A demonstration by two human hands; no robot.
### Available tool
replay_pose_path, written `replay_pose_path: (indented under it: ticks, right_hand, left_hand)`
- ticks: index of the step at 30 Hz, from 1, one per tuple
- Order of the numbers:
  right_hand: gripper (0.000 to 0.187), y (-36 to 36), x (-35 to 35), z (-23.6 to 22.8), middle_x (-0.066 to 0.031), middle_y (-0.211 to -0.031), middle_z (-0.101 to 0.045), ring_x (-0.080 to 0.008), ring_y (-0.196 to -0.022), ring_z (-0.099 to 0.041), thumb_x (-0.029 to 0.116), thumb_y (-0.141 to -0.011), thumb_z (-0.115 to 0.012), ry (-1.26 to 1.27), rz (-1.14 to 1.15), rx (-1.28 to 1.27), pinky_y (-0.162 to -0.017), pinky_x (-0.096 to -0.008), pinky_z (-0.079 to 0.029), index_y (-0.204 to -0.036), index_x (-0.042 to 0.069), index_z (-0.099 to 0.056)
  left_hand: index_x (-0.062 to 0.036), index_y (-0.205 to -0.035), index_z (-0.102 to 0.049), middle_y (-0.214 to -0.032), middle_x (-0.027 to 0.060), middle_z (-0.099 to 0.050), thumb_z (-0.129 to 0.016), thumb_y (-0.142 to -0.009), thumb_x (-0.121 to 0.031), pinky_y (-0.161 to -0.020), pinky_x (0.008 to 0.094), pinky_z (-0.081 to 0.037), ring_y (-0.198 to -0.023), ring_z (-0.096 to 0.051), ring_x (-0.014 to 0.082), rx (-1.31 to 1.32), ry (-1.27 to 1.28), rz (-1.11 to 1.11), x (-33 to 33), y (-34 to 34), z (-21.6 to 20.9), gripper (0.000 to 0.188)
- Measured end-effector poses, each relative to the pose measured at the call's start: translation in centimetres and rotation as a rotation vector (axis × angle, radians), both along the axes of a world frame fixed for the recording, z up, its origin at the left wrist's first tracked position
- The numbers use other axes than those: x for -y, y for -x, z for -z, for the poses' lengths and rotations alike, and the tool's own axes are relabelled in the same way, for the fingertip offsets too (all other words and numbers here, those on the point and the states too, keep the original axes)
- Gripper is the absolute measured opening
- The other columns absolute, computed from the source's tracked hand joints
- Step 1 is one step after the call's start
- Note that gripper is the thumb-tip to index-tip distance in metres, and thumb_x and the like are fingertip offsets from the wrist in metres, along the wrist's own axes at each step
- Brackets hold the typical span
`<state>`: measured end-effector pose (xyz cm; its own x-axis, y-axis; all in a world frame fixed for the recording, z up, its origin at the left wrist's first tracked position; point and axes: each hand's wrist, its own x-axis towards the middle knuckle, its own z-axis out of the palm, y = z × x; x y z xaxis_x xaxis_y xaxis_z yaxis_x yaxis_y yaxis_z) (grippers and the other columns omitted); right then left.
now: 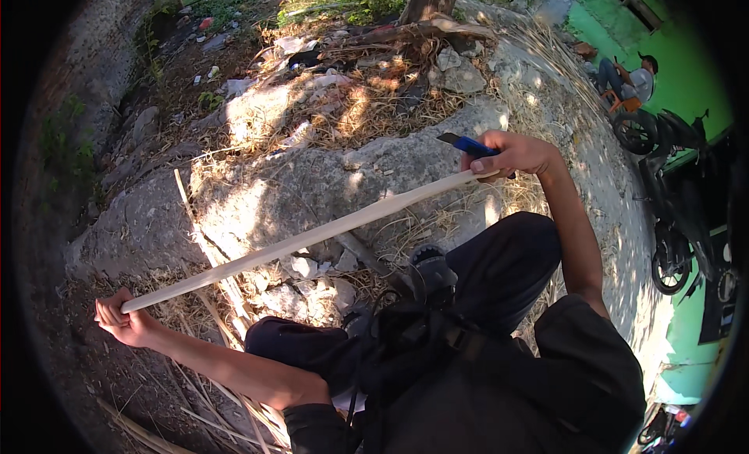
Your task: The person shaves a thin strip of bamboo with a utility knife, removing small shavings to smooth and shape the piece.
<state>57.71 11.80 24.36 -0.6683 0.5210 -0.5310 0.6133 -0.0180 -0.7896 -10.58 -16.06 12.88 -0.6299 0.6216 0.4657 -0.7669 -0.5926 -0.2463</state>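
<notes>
A long, pale strip of split bamboo or wood [312,235] stretches slantwise in front of me, its right end higher in the view. Closed round its lower left end is my left hand [129,320], out over the dark soil. My right hand [515,154] grips the other end between thumb and fingers. That same hand also holds a blue utility knife [474,147], whose blade sticks out to the left above the strip. Both forearms are spread wide, and my bent knees lie beneath the strip.
Below the strip are pale stones [304,267] and a brown stick [363,251]. More long strips [222,278] lie at left. Beyond, dry shavings and litter surround a tree trunk [429,5]. At right, a seated person [636,83] and parked motorcycles [671,251] line a green wall [702,72].
</notes>
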Motion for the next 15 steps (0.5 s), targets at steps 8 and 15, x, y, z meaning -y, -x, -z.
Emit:
replay_pose_path:
  ticks: [8,15]
  right_hand:
    - [0.036,1.5,-0.2,1.3,0.0042,-0.066,-0.053,-0.0025,-0.052,-0.041,0.034,-0.100,-0.072,0.090,0.075,-0.316,-0.047,-0.0240,-0.028,-0.110,0.000,-0.069]
    - [0.042,-0.8,-0.1,1.9,0.0056,-0.064,-0.048,-0.0011,-0.048,-0.034,0.042,-0.098,-0.073,-0.038,0.305,-0.199,-0.044,-0.0222,-0.021,-0.109,0.003,-0.068]
  left_hand:
    - [0.0016,-0.134,-0.061,-0.079,0.0084,-0.049,-0.044,-0.110,-0.031,-0.076,0.0380,-0.047,-0.075,-0.051,0.0224,0.066,0.431,-0.213,-0.7,5.8,6.6,0.044]
    - [0.0012,-0.129,-0.057,-0.095,0.0113,-0.057,-0.030,-0.116,-0.034,-0.091,0.0441,-0.060,-0.085,-0.058,0.0266,-0.042,0.680,-0.432,-5.1,3.5,7.6,0.046]
